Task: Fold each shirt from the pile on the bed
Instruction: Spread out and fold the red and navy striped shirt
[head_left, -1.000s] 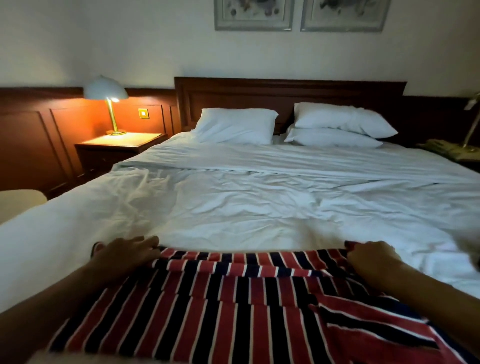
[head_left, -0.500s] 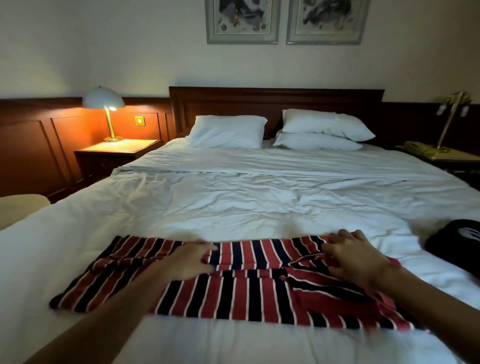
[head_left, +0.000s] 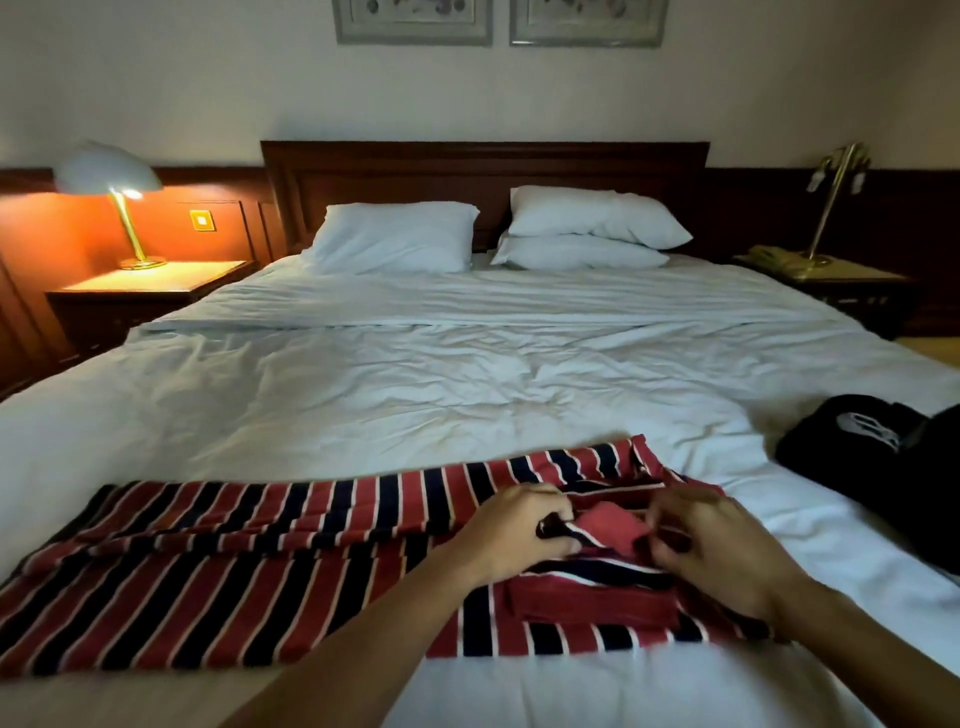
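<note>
Working at collar end of striped shirt (head_left: 249, 571), both hands close together. Shirt lay flat across near edge of bed (head_left: 467, 395), long axis left to right, bulk trailing off to left of hands. Left hand (head_left: 519, 535): fingers curled, pinching striped fold. Right hand (head_left: 722, 556): fingers curled on red collar fabric, somewhat blurred. Both equally near collar. Half second earlier, hands sat apart on shirt, fingers flatter; since drawn together toward right end. Dark garment (head_left: 883, 467) lay well apart at right.

The shirt (head_left: 260, 571) is lying across the near end of the bed (head_left: 467, 389). Another garment (head_left: 857, 467) is lying to its right, pillows (head_left: 395, 236) are resting far behind, and a lamp (head_left: 109, 176) is standing at left.
</note>
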